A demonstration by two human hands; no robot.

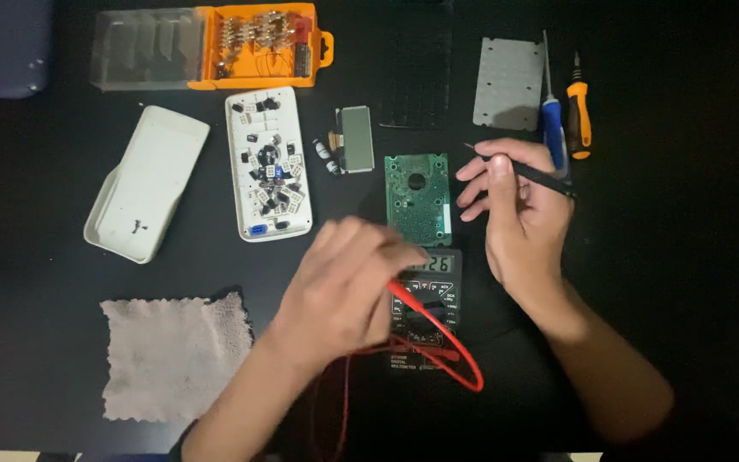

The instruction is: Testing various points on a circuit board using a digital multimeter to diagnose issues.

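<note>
A red probe is gripped in the left hand, whose fingers are curled over the upper part of a black multimeter lying on the dark table. The probe's red lead loops across the meter's face and down toward the table edge. A black probe is pinched in the right hand like a pen, its tip held just above the right side of a green circuit board. The board lies directly above the meter, touching its top edge.

Left of the board, a small grey display module and an open white casing filled with loose key parts are seen. A white back cover lies farther left, with a grey cloth below it. 2 screwdrivers, 1 blue and 1 orange, lie beside the right hand.
</note>
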